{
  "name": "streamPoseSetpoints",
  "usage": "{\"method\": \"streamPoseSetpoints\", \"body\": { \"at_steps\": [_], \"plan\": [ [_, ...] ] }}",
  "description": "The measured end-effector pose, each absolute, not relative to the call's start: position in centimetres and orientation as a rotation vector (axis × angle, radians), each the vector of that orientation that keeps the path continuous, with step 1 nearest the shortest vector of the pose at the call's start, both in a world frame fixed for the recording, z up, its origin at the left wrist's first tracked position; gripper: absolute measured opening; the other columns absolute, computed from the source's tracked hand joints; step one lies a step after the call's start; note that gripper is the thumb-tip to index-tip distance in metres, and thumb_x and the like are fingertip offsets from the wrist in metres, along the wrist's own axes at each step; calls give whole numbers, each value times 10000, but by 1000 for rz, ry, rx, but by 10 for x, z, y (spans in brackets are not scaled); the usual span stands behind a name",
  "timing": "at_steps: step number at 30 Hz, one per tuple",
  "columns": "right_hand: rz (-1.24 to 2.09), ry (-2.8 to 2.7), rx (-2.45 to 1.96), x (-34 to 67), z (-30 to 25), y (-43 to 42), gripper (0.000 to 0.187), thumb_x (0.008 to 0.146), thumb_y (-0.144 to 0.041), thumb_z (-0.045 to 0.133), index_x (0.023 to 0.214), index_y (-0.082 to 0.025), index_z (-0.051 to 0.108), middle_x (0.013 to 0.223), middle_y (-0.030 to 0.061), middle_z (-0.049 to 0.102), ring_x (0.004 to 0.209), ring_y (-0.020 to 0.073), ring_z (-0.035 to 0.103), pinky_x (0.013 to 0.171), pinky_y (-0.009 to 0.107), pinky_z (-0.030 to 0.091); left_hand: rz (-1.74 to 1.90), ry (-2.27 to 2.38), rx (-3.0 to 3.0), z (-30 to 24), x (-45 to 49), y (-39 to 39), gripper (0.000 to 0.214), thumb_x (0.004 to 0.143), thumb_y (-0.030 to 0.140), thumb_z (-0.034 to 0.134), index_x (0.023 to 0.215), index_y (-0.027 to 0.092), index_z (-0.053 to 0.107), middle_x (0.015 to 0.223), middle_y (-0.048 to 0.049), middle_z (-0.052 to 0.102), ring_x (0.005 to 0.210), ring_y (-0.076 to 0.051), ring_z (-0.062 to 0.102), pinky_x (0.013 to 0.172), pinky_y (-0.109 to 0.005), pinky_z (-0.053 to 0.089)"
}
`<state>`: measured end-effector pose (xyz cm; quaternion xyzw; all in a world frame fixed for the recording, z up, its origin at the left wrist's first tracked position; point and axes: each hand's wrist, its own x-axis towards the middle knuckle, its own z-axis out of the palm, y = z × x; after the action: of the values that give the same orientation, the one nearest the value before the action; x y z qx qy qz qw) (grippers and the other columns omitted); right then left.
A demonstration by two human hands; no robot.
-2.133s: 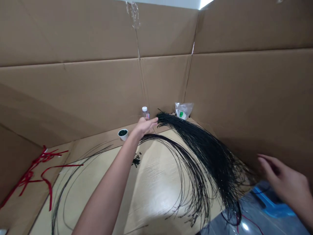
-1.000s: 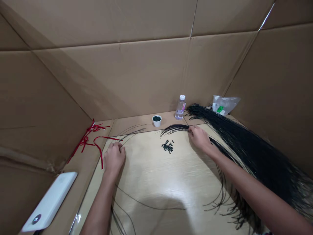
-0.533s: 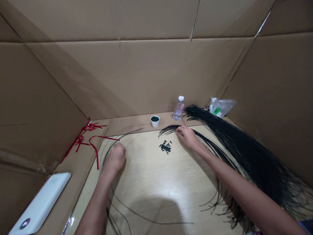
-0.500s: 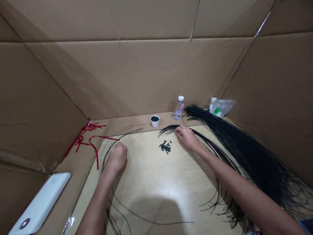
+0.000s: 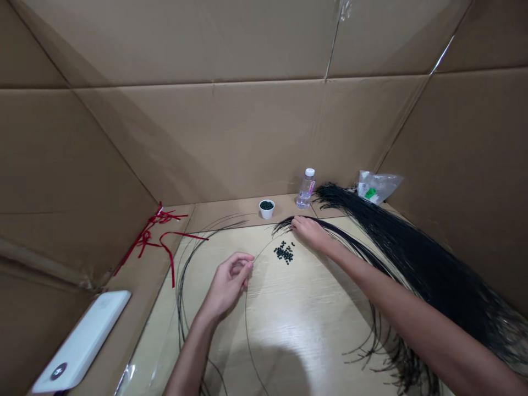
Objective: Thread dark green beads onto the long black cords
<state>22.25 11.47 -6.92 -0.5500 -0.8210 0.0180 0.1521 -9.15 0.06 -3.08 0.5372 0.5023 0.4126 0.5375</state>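
Observation:
Near the table's middle, my left hand (image 5: 227,283) pinches a single thin dark strand (image 5: 247,324) between thumb and fingertips. From the pinch the strand curves down toward the near edge, and its other end runs up toward my right hand (image 5: 308,231). The right fingers are closed at the tips of a small bundle of black strands (image 5: 352,242); which strands they grip is partly hidden. Just below that hand lies a loose pile of small black beads (image 5: 284,252). Left of my left hand, a thinner group of dark strands (image 5: 180,297) curves along the table.
A white cup (image 5: 267,210) of dark beads and a clear bottle (image 5: 306,190) stand at the back. A thick black strand bundle (image 5: 416,264) and plastic bag (image 5: 377,187) are right. Red ribbons (image 5: 167,242) and a white device (image 5: 84,341) lie left. Cardboard walls (image 5: 256,137) surround the table.
My left hand has moved right from the left group of strands to the table's middle, where it now pinches one strand. My right hand stays at the small bundle. The view has shifted slightly.

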Motion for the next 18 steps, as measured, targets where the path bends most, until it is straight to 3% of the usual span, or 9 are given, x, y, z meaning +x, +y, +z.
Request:
{"method": "streamPoseSetpoints", "body": {
  "at_steps": [4,8,14,18],
  "plan": [
    [63,-2287,-1563,215,-65,114,204,1134,-211,477,1165,-198,677,1148,103,696,995,237,653,876,318,465,1042,1135,1206,-50,-89,7,543,790,587,871,1108,162,758,819,-11,662,578,-113,576,521,-237,446],
    [112,-2291,-1499,190,-60,128,188,1109,-246,566,1229,-228,711,1188,85,684,1019,221,668,851,293,467,1080,1103,1154,-58,-93,9,523,784,564,888,1075,149,761,804,-31,696,608,-130,607,583,-258,491],
    [169,-2327,-1386,158,-56,144,156,1022,-162,645,976,-227,779,1074,55,704,893,195,660,768,272,450,1093,1089,1129,-57,-96,3,463,778,527,899,1004,158,737,819,-43,711,617,-139,626,580,-257,498],
    [133,-2191,-1349,164,-43,144,173,1051,-165,569,1017,-203,735,1057,73,722,927,215,668,814,290,476,1082,1066,1138,-60,-96,4,428,807,497,884,1012,156,728,789,-30,699,607,-132,619,572,-246,501]
  ]
}}
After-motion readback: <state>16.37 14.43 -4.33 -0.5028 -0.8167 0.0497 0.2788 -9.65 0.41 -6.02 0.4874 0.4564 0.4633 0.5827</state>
